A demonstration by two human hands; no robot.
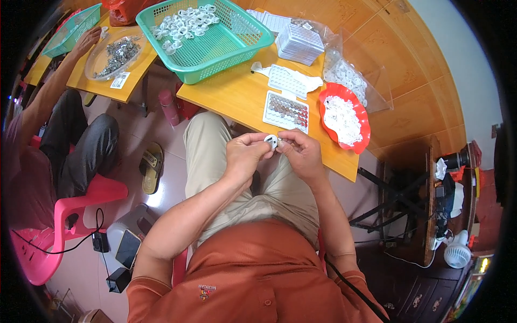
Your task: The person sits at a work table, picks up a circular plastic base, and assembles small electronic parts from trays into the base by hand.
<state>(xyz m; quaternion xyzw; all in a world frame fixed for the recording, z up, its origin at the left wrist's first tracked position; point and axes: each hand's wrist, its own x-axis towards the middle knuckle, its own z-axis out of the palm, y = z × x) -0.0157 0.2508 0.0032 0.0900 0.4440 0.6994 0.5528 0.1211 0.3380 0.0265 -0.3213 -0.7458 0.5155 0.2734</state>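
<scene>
Between my two hands, just off the table's near edge, is a small round white plastic piece (271, 141) with a dark opening. My left hand (246, 153) pinches it from the left. The thumb and forefinger of my right hand (301, 153) are closed at its right side; whether they hold a smaller part is hidden. Just beyond my hands lies a white tray (265, 115) with rows of small round brown and red pieces. A red scalloped dish (364, 121) full of small white parts stands to the right.
A green basket (204, 72) of white ring-shaped pieces stands at the far left of the table (226, 102). Behind are stacked white trays (299, 44) and a clear bag (347, 75) of white parts. At left a co-worker's hand (89, 39) is near a clear tub (96, 70) of metal parts.
</scene>
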